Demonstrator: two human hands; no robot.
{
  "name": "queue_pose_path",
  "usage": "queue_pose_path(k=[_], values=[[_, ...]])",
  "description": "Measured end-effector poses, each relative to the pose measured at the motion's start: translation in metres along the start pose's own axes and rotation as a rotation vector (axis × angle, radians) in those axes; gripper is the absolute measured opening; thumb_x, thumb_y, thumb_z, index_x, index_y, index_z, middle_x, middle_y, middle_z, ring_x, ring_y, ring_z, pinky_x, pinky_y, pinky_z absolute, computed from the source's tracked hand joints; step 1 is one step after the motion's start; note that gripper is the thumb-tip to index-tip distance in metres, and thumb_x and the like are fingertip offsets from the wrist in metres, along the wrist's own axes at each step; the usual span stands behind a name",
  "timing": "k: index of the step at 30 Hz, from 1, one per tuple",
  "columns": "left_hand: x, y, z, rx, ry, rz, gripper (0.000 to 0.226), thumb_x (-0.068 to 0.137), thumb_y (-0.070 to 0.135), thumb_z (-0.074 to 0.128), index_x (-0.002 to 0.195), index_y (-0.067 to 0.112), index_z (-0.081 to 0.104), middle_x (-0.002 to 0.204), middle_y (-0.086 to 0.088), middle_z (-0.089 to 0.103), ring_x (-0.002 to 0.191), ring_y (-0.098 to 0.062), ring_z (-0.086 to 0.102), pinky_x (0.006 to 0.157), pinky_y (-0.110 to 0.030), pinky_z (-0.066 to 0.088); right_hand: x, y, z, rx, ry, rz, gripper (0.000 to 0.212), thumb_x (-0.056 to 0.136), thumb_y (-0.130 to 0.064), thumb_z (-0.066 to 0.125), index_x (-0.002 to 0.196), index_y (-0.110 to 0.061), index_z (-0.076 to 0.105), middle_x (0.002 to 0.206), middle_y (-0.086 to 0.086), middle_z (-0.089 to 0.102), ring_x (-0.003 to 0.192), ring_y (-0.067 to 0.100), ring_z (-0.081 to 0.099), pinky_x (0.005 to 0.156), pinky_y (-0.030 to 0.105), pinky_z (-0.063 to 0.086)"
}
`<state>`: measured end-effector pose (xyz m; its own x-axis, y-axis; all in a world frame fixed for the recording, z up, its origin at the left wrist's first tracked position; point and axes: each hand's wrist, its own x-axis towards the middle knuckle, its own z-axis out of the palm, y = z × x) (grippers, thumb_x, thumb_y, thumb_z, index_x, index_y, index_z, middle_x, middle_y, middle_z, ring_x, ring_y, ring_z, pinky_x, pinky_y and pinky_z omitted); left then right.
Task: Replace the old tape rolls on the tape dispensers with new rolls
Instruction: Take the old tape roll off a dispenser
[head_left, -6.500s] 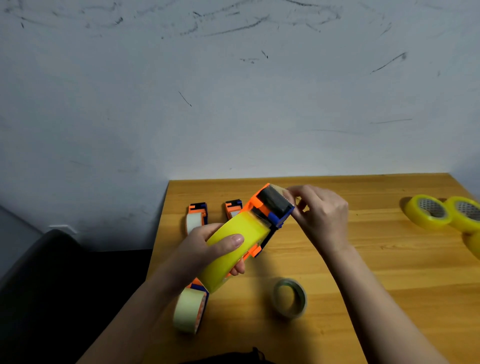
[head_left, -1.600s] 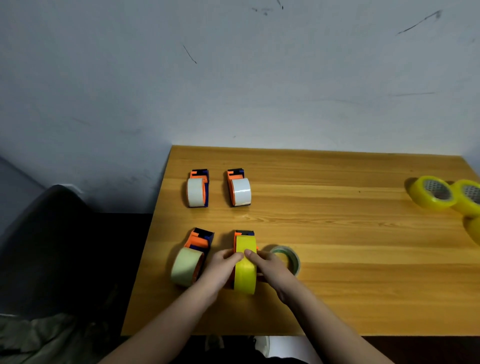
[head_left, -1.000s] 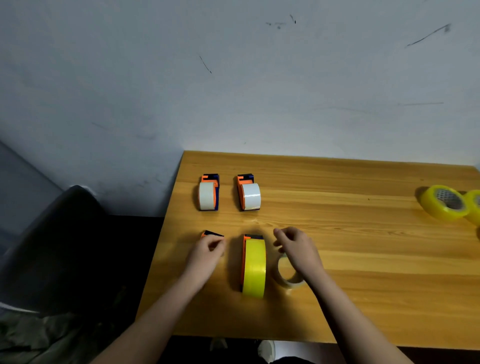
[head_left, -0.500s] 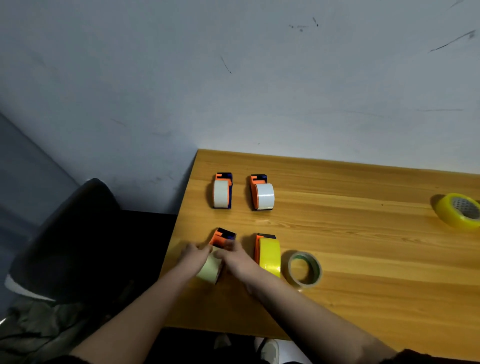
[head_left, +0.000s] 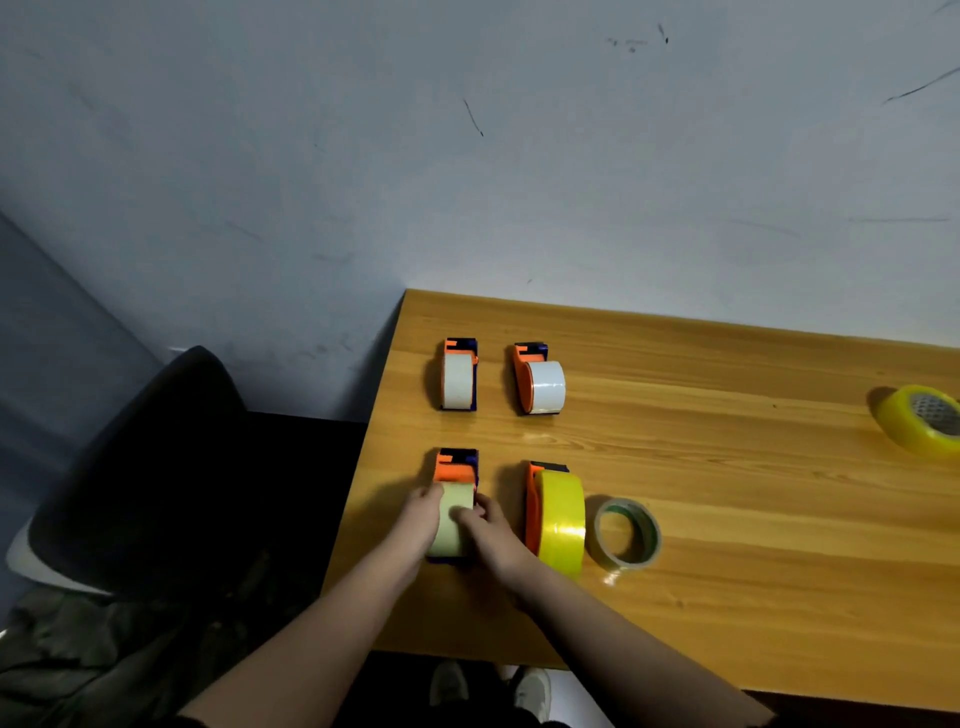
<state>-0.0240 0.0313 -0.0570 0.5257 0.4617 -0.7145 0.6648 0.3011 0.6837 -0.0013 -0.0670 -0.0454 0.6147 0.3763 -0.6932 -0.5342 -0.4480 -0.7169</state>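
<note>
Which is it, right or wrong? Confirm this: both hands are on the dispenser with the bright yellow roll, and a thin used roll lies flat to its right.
Wrong on one point. In the head view the left hand and right hand hold the dispenser with the pale roll, not the bright yellow roll's dispenser. The thin used roll does lie flat to the yellow one's right.

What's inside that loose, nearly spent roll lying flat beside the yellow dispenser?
Only bare table shows through the ring of the nearly spent roll. Nothing sits in it. The wood directly under its rim is covered.
</note>
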Motion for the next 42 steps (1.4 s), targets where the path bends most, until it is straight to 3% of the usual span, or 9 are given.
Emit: queue_pose_path(k=[3, 6, 9, 13, 17, 20, 26, 32, 42], values=[[-0.015, 0.006, 0.001, -0.158, -0.014, 0.066, 0.032, 0.099, 0.026, 0.041, 0.12, 0.006, 0.055, 0.102, -0.018, 0.064, 0.081, -0.029, 0.062, 0.065, -0.032, 0.048, -0.017, -0.013, -0.006, 0.113, -0.033, -0.151, 0.053, 0.088, -0.029, 0.064, 0.131, -0.024, 0.034, 0.131, 0.003, 0.05, 0.119, 0.015, 0.05, 0.092, 0.019, 0.048], [-0.039, 0.025, -0.001, -0.238, -0.039, 0.185, 0.026, 0.098, 0.028, 0.043, 0.11, 0.013, 0.061, 0.098, -0.016, 0.068, 0.085, -0.029, 0.066, 0.071, -0.035, 0.052, -0.026, -0.024, -0.014, 0.107, -0.019, -0.342, 0.07, 0.073, -0.041, 0.067, 0.134, -0.036, 0.031, 0.132, 0.007, 0.054, 0.12, 0.016, 0.054, 0.106, 0.035, 0.044], [-0.062, 0.047, -0.003, -0.241, -0.083, 0.33, 0.03, 0.098, 0.03, 0.045, 0.115, 0.014, 0.063, 0.102, -0.016, 0.069, 0.092, -0.031, 0.066, 0.081, -0.043, 0.052, -0.042, -0.042, -0.024, 0.095, 0.005, -0.5, 0.067, 0.076, -0.041, 0.068, 0.135, -0.039, 0.038, 0.128, 0.007, 0.055, 0.114, 0.013, 0.056, 0.103, 0.034, 0.046], [-0.092, 0.073, 0.005, -0.222, -0.105, 0.471, 0.034, 0.098, 0.029, 0.043, 0.129, 0.017, 0.052, 0.115, -0.012, 0.063, 0.097, -0.022, 0.062, 0.074, -0.03, 0.049, -0.057, -0.059, -0.045, 0.079, 0.056, -0.654, 0.062, 0.089, -0.032, 0.066, 0.144, -0.029, 0.038, 0.137, -0.01, 0.041, 0.109, -0.009, 0.053, 0.093, 0.014, 0.046], [-0.114, 0.09, 0.022, -0.241, -0.167, 0.539, 0.022, 0.1, 0.025, 0.039, 0.116, 0.025, 0.053, 0.108, 0.003, 0.064, 0.093, -0.008, 0.06, 0.076, -0.018, 0.048, -0.07, -0.069, -0.061, 0.138, 0.091, -0.746, 0.062, 0.083, -0.043, 0.067, 0.138, -0.033, 0.04, 0.133, -0.008, 0.051, 0.111, 0.004, 0.056, 0.092, 0.023, 0.05], [-0.119, 0.098, 0.034, -0.264, -0.151, 0.544, 0.036, 0.1, 0.029, 0.036, 0.129, 0.015, 0.05, 0.121, -0.007, 0.06, 0.111, -0.02, 0.057, 0.099, -0.036, 0.043, -0.074, -0.07, -0.069, 0.207, 0.177, -0.757, 0.062, 0.069, -0.053, 0.071, 0.124, -0.037, 0.048, 0.123, -0.011, 0.058, 0.111, 0.013, 0.059, 0.097, 0.043, 0.051], [-0.124, 0.106, 0.056, -0.358, -0.13, 0.569, 0.031, 0.101, 0.028, 0.032, 0.093, 0.019, 0.062, 0.087, -0.005, 0.065, 0.08, -0.018, 0.06, 0.069, -0.03, 0.046, -0.08, -0.073, -0.085, 0.255, 0.298, -0.802, 0.059, 0.061, -0.052, 0.077, 0.115, -0.036, 0.057, 0.118, -0.014, 0.064, 0.105, 0.006, 0.062, 0.091, 0.041, 0.055], [-0.133, 0.109, 0.07, -0.424, -0.124, 0.568, 0.029, 0.101, 0.028, 0.033, 0.099, 0.016, 0.059, 0.08, -0.002, 0.065, 0.069, -0.011, 0.062, 0.058, -0.022, 0.048, -0.083, -0.074, -0.092, 0.258, 0.372, -0.839, 0.051, 0.065, -0.051, 0.074, 0.113, -0.038, 0.062, 0.114, -0.013, 0.068, 0.105, 0.007, 0.064, 0.089, 0.045, 0.055], [-0.136, 0.12, 0.068, -0.475, -0.094, 0.466, 0.039, 0.094, 0.037, 0.049, 0.119, 0.01, 0.061, 0.108, -0.016, 0.068, 0.095, -0.03, 0.065, 0.081, -0.039, 0.051, -0.089, -0.084, -0.097, 0.178, 0.311, -0.886, 0.056, 0.069, -0.052, 0.071, 0.12, -0.038, 0.052, 0.116, -0.023, 0.059, 0.109, 0.002, 0.058, 0.09, 0.038, 0.054]])
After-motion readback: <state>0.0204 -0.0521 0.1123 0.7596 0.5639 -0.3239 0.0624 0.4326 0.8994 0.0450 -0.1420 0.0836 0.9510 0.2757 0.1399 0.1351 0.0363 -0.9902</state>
